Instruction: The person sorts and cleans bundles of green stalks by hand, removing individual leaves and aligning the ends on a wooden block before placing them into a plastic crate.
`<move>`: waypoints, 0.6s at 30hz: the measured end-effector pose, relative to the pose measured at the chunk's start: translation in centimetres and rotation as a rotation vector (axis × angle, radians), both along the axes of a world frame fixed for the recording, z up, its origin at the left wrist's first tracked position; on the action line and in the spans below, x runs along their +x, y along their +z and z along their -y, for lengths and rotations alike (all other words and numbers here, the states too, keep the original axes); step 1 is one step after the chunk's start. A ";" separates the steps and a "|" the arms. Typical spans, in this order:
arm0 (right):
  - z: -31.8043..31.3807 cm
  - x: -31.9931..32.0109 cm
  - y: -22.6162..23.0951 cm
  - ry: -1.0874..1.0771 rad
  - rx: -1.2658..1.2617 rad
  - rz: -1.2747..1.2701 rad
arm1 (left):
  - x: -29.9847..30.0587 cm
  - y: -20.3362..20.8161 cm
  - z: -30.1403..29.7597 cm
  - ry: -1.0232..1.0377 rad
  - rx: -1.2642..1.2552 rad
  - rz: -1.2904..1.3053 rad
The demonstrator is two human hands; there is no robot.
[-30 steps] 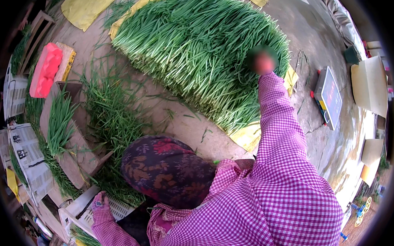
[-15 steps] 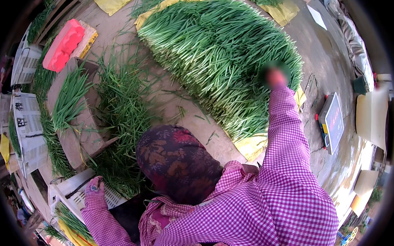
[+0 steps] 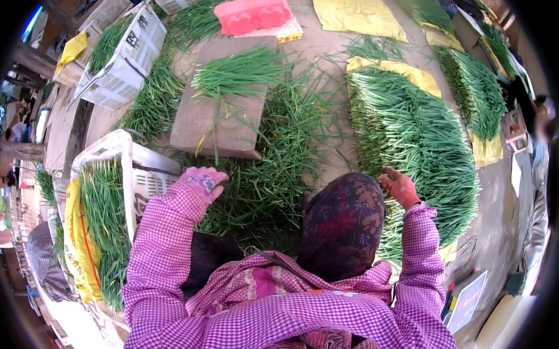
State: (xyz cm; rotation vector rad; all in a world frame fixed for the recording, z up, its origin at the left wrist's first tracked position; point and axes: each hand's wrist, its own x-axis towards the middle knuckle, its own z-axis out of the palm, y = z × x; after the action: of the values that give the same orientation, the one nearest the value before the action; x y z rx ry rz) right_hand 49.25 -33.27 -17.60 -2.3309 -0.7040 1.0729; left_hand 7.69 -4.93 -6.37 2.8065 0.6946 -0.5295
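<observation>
My left hand, in a pink patterned covering, hovers by the near end of a low wooden bench and the corner of a white crate. Its fingers are bent loosely, with nothing visible in them. My right hand, reddish, is beside my raised knee, over the near left edge of a broad stack of garlic chives. Its thumb and fingers are apart, and I see nothing between them. A small pile of chives lies on the bench. Loose, tangled chives cover the ground between bench and stack.
The white crate holds upright chives and a yellow sack. Another crate stands farther left. A red moulded block lies beyond the bench, a yellow sheet at the back. A flat scale sits at right.
The view has swung. My right hand has drawn back from the far side of the chive stack to near my knee. My left hand has left the crate's rim and moved forward toward the bench.
</observation>
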 end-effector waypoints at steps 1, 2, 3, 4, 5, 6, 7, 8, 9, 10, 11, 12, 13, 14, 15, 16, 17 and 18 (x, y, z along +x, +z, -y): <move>-2.1 -0.3 0.8 0.174 0.075 0.190 | 0.1 -0.1 0.0 -0.027 0.004 -0.001; -4.3 -0.7 1.7 0.348 0.152 0.380 | 0.2 -0.3 -0.2 -0.055 0.008 -0.004; -7.1 -1.4 3.1 0.410 0.186 0.382 | 0.4 -0.5 -0.4 -0.081 0.012 -0.010; -10.0 -2.2 5.2 0.468 0.214 0.386 | 0.9 -0.1 -0.4 -0.078 -0.016 -0.022; -13.0 -3.6 7.8 0.564 0.236 0.434 | 0.9 -0.3 -0.3 -0.081 -0.019 -0.067; -16.1 -4.7 9.3 0.685 0.184 0.558 | 0.9 -0.6 -0.2 -0.085 -0.021 -0.113; -19.2 -5.8 10.6 0.758 0.196 0.584 | 0.9 -0.8 -0.2 -0.091 -0.030 -0.134; -22.3 -7.8 12.3 0.833 0.173 0.655 | 0.7 -0.7 0.0 -0.090 -0.042 -0.141; -25.2 -10.0 13.9 0.903 0.143 0.722 | 0.9 -0.9 0.0 -0.099 -0.059 -0.122; -27.9 -12.0 14.8 0.985 0.131 0.782 | 0.6 -0.5 0.1 -0.095 -0.070 -0.111; -30.8 -13.3 14.5 1.053 0.183 0.840 | 0.3 -0.2 0.2 -0.083 -0.083 -0.093; -33.0 -13.4 12.9 1.090 0.193 0.907 | 1.2 -0.9 -0.3 -0.118 -0.102 -0.054; -35.6 -14.9 11.8 1.163 0.246 0.958 | 0.9 -0.7 -0.3 -0.109 -0.117 -0.033; -37.6 -16.5 11.1 1.181 0.243 0.989 | 0.6 -0.6 -0.2 -0.102 -0.141 -0.012; -39.5 -17.7 10.4 1.202 0.244 1.021 | 0.4 -0.6 -0.4 -0.087 -0.158 0.018; -41.3 -18.8 9.8 1.235 0.252 1.051 | 0.4 -0.5 -0.3 -0.078 -0.185 0.055; -43.2 -20.3 9.2 1.232 0.253 1.079 | 0.3 -0.4 -0.1 -0.061 -0.208 0.092; -44.4 -20.5 8.5 1.160 0.226 1.096 | 0.3 -0.6 -0.5 -0.049 -0.238 0.126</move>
State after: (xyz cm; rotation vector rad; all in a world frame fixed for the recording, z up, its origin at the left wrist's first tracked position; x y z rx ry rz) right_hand 28.74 11.10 -9.13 -2.0642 -2.5684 -0.1609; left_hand 7.95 -4.43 -6.97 2.6122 0.5029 -0.4096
